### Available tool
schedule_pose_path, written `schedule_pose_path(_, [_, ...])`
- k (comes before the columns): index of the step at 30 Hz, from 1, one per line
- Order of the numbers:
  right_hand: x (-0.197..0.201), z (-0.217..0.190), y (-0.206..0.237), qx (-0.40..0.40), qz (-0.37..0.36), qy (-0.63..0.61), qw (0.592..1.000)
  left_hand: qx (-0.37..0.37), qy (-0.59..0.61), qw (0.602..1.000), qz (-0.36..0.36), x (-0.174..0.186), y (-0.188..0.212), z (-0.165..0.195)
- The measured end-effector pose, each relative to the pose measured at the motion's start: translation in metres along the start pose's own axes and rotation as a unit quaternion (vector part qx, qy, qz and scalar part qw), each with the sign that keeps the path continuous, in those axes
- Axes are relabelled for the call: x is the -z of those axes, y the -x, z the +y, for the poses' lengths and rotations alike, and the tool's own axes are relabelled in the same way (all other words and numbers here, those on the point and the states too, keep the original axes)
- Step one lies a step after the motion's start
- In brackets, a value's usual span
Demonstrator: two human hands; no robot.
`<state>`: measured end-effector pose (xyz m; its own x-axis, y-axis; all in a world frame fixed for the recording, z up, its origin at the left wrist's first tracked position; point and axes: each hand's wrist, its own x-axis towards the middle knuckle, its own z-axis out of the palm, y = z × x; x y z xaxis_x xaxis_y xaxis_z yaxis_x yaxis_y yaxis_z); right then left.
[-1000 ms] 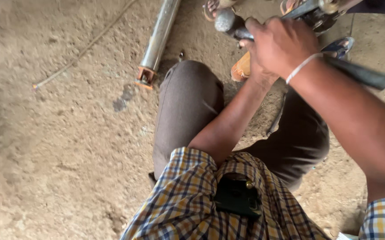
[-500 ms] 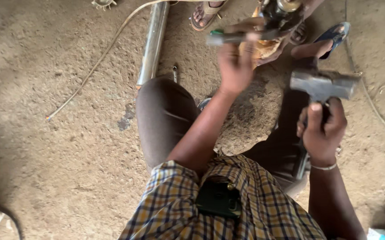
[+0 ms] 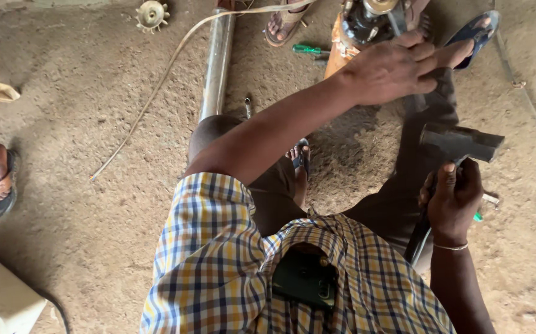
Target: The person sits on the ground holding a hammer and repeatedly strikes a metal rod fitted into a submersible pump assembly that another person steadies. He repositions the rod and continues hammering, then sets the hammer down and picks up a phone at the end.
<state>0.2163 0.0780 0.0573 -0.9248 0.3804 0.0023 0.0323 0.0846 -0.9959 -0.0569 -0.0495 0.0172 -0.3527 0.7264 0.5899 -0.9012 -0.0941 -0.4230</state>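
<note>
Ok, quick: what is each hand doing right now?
Left hand: resting on the motor assembly; grip cannot be told.
Right hand: closed around the hammer handle.

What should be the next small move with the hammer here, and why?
Probably bring the hammer up toward the motor-like part. The right hand grips the handle with the head held low, well short of the part, while the left hand is stretched out and rests on it, seemingly steadying it. Keep the blow clear of those fingers.

One camera is sitting on the person's head. It is looking straight down, close to the lap and the dirt floor (image 3: 82,204).
</note>
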Motion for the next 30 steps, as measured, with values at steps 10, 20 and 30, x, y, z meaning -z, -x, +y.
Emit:
schedule_pose_path(10, [0.03, 0.04, -0.012, 0.174, 0.031, -0.034, 0.984, -0.077, 0.801, 0.582, 0.117, -0.023, 0.0, -0.022])
schedule_pose_path(20, [-0.057, 0.101, -0.05, 0.044, -0.081, 0.235, 0.968, -0.177, 0.802, 0.556, 0.128, -0.008, 0.016, -0.001])
schedule_pose_path(30, [0.006, 0.106, -0.057, -0.165, -0.045, -0.074, 0.982, -0.042, 0.911, 0.396, 0.109, -0.067, 0.028, -0.087])
